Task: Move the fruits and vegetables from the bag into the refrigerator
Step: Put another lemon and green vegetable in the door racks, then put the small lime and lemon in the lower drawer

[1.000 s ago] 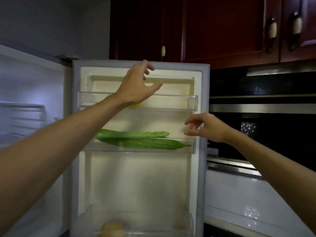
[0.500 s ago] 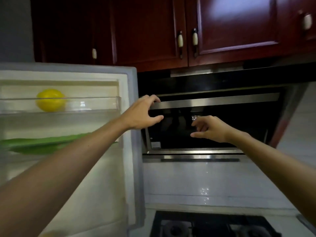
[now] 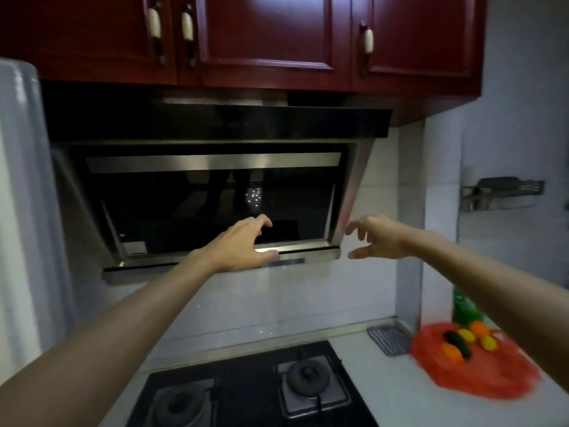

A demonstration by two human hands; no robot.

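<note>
Clearly both hands are empty: the left hand (image 3: 237, 246) hangs loosely curled before the hood (image 3: 215, 167), and the right hand (image 3: 380, 238) is spread in the air just right of it, probably raised to reach for another piece. The red bag (image 3: 492, 383) lies open on the counter (image 3: 400, 405) at near right, with fruit (image 3: 466, 335) on top for easy picking. The fridge (image 3: 18, 180) stands at the left.

Two yellow fruits (image 3: 467, 335), two orange fruits (image 3: 451, 352), one dark cucumber (image 3: 459, 344), one red bag (image 3: 480, 375), two burners (image 3: 308, 377)
</note>
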